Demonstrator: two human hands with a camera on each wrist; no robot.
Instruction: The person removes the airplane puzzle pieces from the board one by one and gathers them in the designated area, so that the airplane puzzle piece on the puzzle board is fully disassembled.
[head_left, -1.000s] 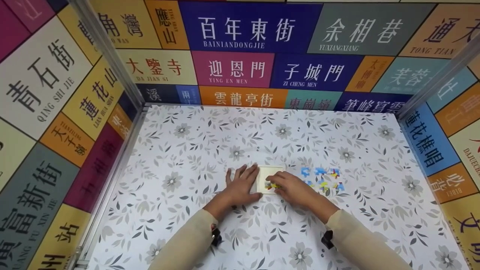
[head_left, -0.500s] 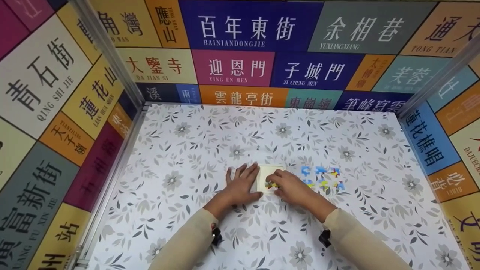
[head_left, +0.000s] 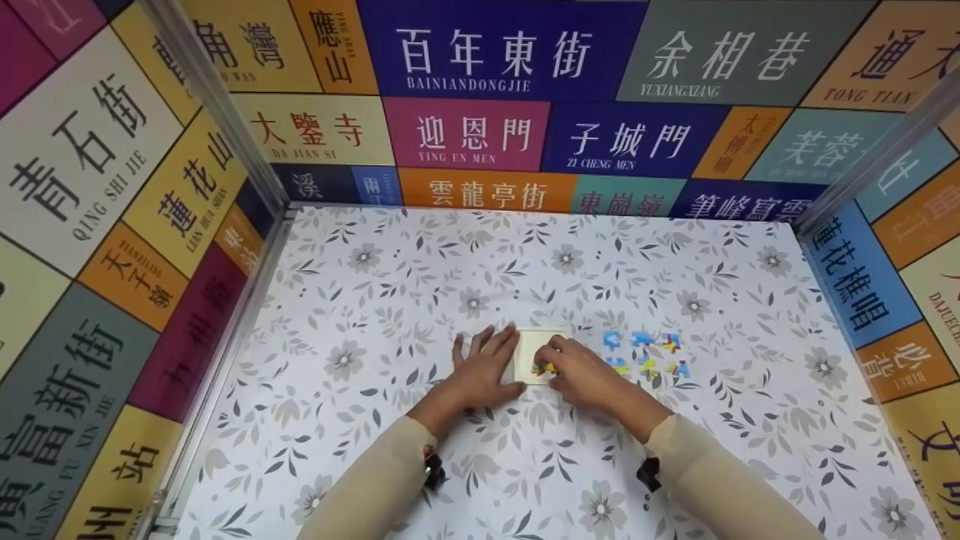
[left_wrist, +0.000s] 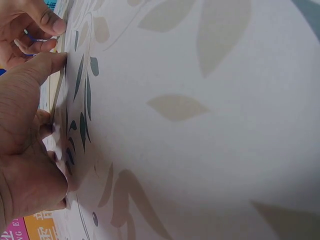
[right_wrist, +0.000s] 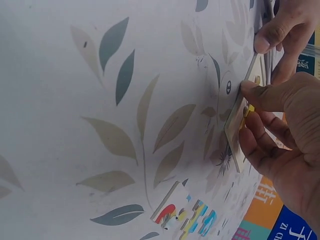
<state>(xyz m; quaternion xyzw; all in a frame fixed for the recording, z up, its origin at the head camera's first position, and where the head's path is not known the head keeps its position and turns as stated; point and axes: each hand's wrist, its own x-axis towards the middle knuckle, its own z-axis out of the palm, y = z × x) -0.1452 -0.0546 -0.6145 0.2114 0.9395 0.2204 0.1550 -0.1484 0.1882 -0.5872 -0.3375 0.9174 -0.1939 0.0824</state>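
A shallow cream puzzle tray [head_left: 534,346] lies flat on the patterned cloth. My left hand [head_left: 484,376] rests at the tray's left side, fingers spread and fairly straight, thumb near the lower left corner. Over the tray's right part, my right hand [head_left: 589,376] has its fingers curled and pinches a small yellow jigsaw piece [right_wrist: 249,109] between thumb and fingertips. The right thumb [right_wrist: 265,94] lies over the tray's near edge. Much of the tray's lower right area is hidden under the right hand, so how the piece sits cannot be told.
Several blue, yellow and red jigsaw pieces [head_left: 651,366] lie in loose rows right of the tray. A white cloth [head_left: 420,300] with grey flowers and leaves covers the table. Upright sign-printed panels [head_left: 465,139] enclose the back and sides.
The right fingers have shifted slightly over the tray, and the yellow piece beneath them shows a little differently. The left hand and the tray have hardly moved.
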